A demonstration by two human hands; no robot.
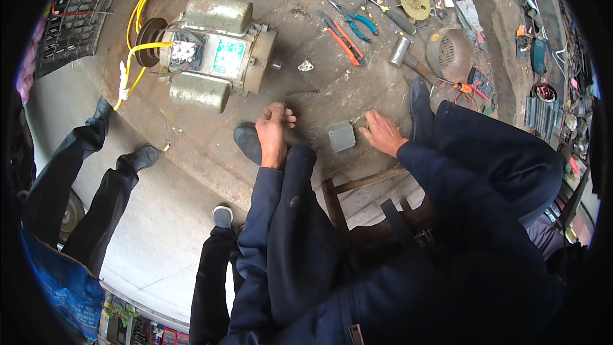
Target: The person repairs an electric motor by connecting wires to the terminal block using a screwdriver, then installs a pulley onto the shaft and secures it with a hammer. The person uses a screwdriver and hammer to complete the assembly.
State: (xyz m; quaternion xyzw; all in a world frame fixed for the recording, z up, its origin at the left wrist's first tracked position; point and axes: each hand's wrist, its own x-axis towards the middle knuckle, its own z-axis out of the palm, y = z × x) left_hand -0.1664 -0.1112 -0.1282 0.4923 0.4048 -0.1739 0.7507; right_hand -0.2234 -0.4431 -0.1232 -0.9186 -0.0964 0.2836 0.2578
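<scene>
My left hand (274,126) is over the floor in front of the electric motor (255,64), its fingers curled together in a pinch. A thin wire-like line shows beside it, but I cannot tell whether the fingers hold it. Palm down, my right hand (383,133) reaches left with its fingers apart, next to a small square grey plate (341,136). Whether its fingertips touch a tiny piece by the plate's corner is unclear. The motor lies to the far left, its terminal block (185,51) uncovered. A yellow cable (150,46) runs to that block.
Beyond my hands lie red-handled pliers (345,41), blue-handled pliers (354,19), a hammer (408,57) and a perforated round cover (449,54). A multimeter (479,80) sits at right. A wooden stool (370,180) is below me. Other people's legs (105,172) stand at left.
</scene>
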